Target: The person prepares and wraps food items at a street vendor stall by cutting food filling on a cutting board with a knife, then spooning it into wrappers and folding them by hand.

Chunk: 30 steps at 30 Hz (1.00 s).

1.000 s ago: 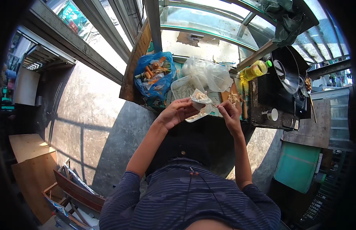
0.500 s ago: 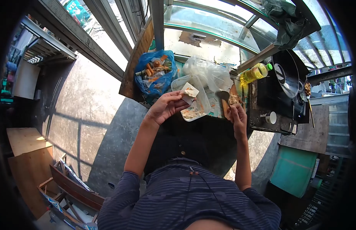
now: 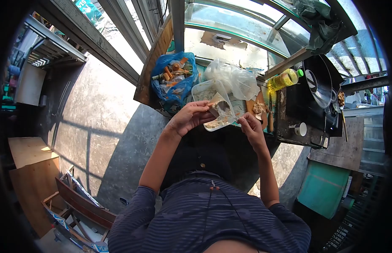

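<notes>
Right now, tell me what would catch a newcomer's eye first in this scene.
The left hand at the centre holds a small wrapper with filling above a clear plastic tray, with the right hand raised beside it. Just behind, to the left, a bright blue bag full of orange pieces stands out. To the right lies a yellow oil bottle, next to a black pan.

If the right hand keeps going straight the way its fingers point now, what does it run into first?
Most likely the wooden board with the food scraps just beyond the right hand's fingertips, with the yellow oil bottle further along that line. Depth is hard to judge in this fisheye view, so the hand could pass above the board.
</notes>
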Motion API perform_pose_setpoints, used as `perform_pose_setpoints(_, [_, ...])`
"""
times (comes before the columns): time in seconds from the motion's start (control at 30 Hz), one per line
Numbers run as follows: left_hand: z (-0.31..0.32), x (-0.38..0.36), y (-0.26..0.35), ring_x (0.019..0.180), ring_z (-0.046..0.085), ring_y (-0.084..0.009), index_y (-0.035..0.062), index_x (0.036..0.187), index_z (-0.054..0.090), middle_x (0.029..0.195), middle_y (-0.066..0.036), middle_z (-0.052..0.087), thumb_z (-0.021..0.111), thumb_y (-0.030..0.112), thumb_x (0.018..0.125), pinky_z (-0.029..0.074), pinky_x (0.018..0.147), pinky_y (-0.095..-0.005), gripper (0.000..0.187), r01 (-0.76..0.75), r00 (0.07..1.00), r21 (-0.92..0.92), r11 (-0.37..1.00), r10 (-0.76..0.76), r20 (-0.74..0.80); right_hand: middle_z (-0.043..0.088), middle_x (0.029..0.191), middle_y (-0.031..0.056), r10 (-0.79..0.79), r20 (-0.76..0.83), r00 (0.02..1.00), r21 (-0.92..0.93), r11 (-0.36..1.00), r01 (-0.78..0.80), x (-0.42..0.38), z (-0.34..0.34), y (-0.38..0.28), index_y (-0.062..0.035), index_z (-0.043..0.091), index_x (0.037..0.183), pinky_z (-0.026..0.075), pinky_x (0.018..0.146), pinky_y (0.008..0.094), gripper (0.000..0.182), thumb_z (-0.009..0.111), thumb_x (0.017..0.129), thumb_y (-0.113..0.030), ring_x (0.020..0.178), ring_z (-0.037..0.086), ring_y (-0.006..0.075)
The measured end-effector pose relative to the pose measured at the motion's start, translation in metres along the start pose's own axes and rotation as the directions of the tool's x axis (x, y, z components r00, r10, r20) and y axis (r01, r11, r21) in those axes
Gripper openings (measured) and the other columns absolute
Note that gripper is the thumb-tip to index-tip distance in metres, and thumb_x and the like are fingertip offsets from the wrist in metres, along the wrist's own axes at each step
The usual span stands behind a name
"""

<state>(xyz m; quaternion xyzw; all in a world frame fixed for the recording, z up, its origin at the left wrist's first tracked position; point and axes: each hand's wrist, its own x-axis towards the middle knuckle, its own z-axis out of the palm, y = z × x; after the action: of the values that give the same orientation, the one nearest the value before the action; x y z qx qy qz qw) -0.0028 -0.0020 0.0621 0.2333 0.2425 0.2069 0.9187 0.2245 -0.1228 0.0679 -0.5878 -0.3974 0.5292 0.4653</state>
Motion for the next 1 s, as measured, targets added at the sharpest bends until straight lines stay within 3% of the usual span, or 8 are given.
perform_pose_setpoints(0.2, [-0.011,-0.005,-0.001,0.107,0.062,-0.0234,-0.007,0.129,0.044,0.12,-0.017,0.058,0.047,0.008,0.095,0.051,0.093,-0.0335,0.037,0.08,0.996,0.01,0.997,-0.079,-0.047,0.04,0.064,-0.0092,0.065,-0.075,0.995,-0.09,0.993,-0.071,-0.003,-0.013,0.015,-0.0064,0.055,0.086,0.023,0.05,0.018,0.016,0.053,0.096,-0.019,0.057,0.032,-0.0002])
perform_pose_setpoints(0.3, [-0.018,-0.005,-0.005,0.106,0.062,-0.0238,-0.0074,0.128,0.045,0.12,-0.017,0.058,0.047,0.009,0.094,0.052,0.093,-0.0338,0.038,0.082,0.995,-0.026,0.996,-0.084,-0.06,0.046,0.06,-0.0047,0.052,-0.139,0.989,-0.157,0.985,-0.073,0.007,-0.015,0.038,-0.0058,0.058,0.089,0.031,0.05,0.0219,0.017,0.056,0.094,-0.022,0.054,0.041,0.0055])
perform_pose_setpoints(0.4, [-0.013,-0.006,-0.005,0.105,0.062,-0.0246,-0.0078,0.127,0.045,0.118,-0.017,0.059,0.048,0.009,0.094,0.052,0.093,-0.0348,0.038,0.07,0.994,-0.066,0.995,-0.076,-0.084,0.055,0.062,0.0046,0.022,-0.318,0.948,-0.579,0.787,-0.213,0.013,-0.002,0.037,-0.0068,0.061,0.09,0.04,0.055,0.0309,0.016,0.058,0.091,-0.023,0.056,0.054,0.0186])
perform_pose_setpoints(0.5, [-0.006,-0.002,-0.007,0.104,0.063,-0.0252,-0.0081,0.126,0.046,0.116,-0.017,0.06,0.049,0.009,0.093,0.051,0.094,-0.0358,0.037,0.079,0.992,-0.092,0.993,-0.088,-0.095,0.061,0.078,0.0104,-0.164,-0.257,0.952,-0.846,0.514,-0.14,0.02,0.012,0.046,-0.0096,0.064,0.09,0.045,0.064,0.0363,0.015,0.059,0.088,-0.023,0.073,0.06,0.0269])
perform_pose_setpoints(0.53, [-0.005,0.001,-0.009,0.103,0.063,-0.0253,-0.008,0.125,0.046,0.115,-0.017,0.06,0.05,0.009,0.093,0.051,0.094,-0.0361,0.036,0.087,0.991,-0.09,0.992,-0.095,-0.092,0.062,0.092,0.0086,-0.251,-0.149,0.956,-0.884,0.467,-0.015,0.023,0.014,0.047,-0.0096,0.066,0.093,0.046,0.073,0.0346,0.016,0.06,0.087,-0.023,0.087,0.058,0.0244])
perform_pose_setpoints(0.63, [-0.002,0.012,-0.013,0.103,0.063,-0.0252,-0.0078,0.124,0.048,0.114,-0.017,0.061,0.051,0.009,0.092,0.052,0.093,-0.0359,0.036,0.099,0.991,-0.07,0.993,-0.105,-0.089,0.061,0.102,0.0084,-0.437,-0.067,0.897,-0.751,0.614,0.243,0.03,0.017,0.037,-0.0075,0.067,0.101,0.043,0.085,0.0338,0.019,0.062,0.086,-0.018,0.097,0.054,0.0246])
perform_pose_setpoints(0.73, [0.004,0.021,-0.016,0.1,0.064,-0.0241,-0.0074,0.123,0.049,0.112,-0.017,0.062,0.051,0.009,0.092,0.053,0.09,-0.0345,0.035,0.117,0.988,0.014,0.993,-0.115,-0.103,0.06,0.106,0.0079,-0.414,-0.011,0.91,-0.443,0.818,0.367,0.031,0.006,0.028,-0.0059,0.066,0.11,0.039,0.093,0.0337,0.028,0.065,0.083,-0.012,0.101,0.052,0.0245])
perform_pose_setpoints(1.0, [0.042,0.05,-0.026,0.09,0.067,-0.018,-0.0034,0.118,0.057,0.105,-0.013,0.066,0.054,0.018,0.093,0.054,0.083,-0.0277,0.034,0.208,0.967,0.405,0.891,-0.126,-0.219,0.064,0.107,0.0074,-0.296,0.017,0.955,-0.159,0.942,0.295,0.023,-0.037,0.018,-0.0058,0.067,0.111,0.04,0.093,0.0327,0.033,0.07,0.078,-0.01,0.103,0.055,0.0222])
